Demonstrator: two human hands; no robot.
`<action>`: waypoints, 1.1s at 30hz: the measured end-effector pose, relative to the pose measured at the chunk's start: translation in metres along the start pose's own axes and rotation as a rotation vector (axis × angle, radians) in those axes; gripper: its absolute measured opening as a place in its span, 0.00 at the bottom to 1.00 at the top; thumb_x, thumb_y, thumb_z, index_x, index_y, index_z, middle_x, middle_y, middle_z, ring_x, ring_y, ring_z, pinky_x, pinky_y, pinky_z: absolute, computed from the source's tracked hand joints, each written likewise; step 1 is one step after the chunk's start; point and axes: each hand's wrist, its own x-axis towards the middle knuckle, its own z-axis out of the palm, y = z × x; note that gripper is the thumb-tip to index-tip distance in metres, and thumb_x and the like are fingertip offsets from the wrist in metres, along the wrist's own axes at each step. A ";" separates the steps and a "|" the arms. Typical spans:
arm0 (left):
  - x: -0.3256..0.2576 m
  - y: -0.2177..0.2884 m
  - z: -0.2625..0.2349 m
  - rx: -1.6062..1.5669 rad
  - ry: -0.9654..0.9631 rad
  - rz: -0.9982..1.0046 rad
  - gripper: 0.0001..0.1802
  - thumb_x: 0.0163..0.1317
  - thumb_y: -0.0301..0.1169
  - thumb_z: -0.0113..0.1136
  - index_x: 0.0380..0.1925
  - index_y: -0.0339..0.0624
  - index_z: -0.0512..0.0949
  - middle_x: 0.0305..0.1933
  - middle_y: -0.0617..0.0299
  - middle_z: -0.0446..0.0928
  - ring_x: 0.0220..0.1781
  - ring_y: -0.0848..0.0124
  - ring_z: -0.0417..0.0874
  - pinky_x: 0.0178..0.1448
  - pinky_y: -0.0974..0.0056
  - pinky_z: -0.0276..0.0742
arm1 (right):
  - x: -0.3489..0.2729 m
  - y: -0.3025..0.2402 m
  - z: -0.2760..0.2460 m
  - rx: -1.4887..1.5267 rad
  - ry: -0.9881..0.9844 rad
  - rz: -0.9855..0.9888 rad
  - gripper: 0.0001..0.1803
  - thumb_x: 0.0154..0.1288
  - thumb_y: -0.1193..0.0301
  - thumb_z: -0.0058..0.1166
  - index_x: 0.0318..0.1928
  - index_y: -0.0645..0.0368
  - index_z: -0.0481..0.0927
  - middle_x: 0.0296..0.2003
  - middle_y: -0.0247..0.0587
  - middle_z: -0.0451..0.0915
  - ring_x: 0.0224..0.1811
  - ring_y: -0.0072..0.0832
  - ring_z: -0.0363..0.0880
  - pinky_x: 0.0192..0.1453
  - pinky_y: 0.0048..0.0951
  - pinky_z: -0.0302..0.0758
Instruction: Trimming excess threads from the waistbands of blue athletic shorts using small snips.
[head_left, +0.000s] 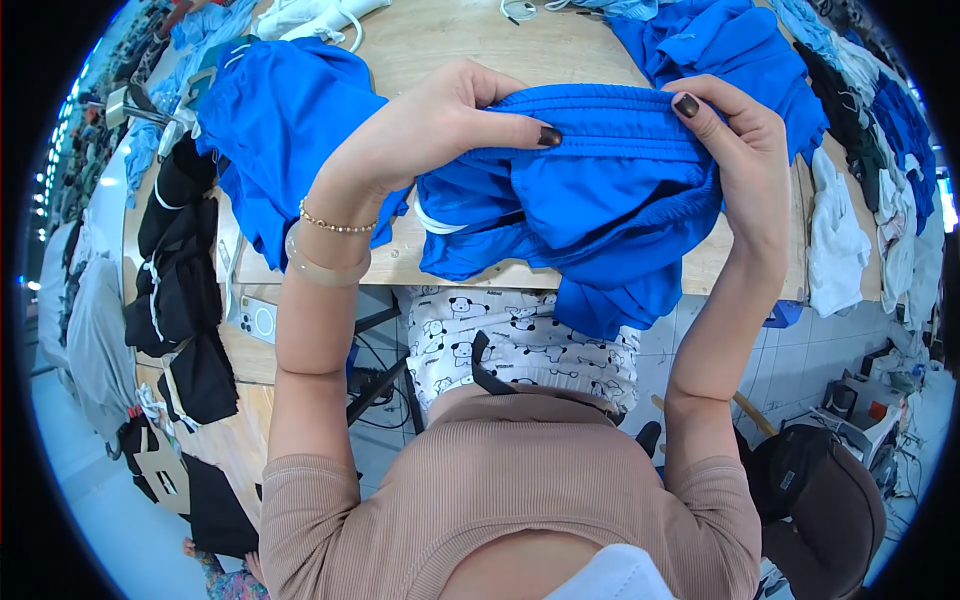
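Note:
Between my two hands a pair of blue shorts (610, 190) is stretched by its gathered elastic waistband, over the near edge of the wooden table. My left hand (455, 120) pinches one end of the waistband, thumb in front and fingers behind it. The other end is gripped by my right hand (740, 140), its thumb pressed on the band. The lower part of the shorts hangs in folds past the table edge. A white strip (437, 220) shows at the shorts' left side, below my left hand.
Blue garments lie left (285, 125) and right (715, 50) on the wooden table (480, 45). Black garments (180, 270) and a phone (258, 318) are at the left. A white cloth (838, 235) drapes over the right edge. A dark chair (825, 510) stands at lower right.

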 end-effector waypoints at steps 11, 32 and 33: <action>0.011 -0.009 0.000 -0.025 -0.026 -0.104 0.15 0.57 0.32 0.64 0.39 0.30 0.81 0.34 0.62 0.82 0.35 0.81 0.78 0.43 0.77 0.74 | 0.004 -0.002 0.013 -0.034 -0.069 -0.013 0.09 0.61 0.72 0.58 0.37 0.66 0.81 0.28 0.28 0.78 0.31 0.12 0.72 0.35 0.13 0.68; 0.009 -0.003 0.003 -0.046 -0.075 -0.056 0.13 0.52 0.27 0.66 0.37 0.31 0.81 0.33 0.64 0.82 0.34 0.82 0.78 0.42 0.77 0.74 | 0.009 0.006 0.014 0.062 -0.141 0.058 0.09 0.62 0.70 0.58 0.37 0.64 0.82 0.28 0.28 0.79 0.31 0.11 0.73 0.35 0.12 0.68; 0.009 -0.003 0.003 -0.043 -0.073 -0.051 0.13 0.52 0.27 0.66 0.37 0.31 0.81 0.33 0.63 0.82 0.34 0.82 0.78 0.42 0.77 0.74 | 0.009 0.006 0.014 0.047 -0.139 0.054 0.09 0.62 0.70 0.58 0.37 0.63 0.82 0.28 0.28 0.79 0.31 0.11 0.73 0.35 0.12 0.68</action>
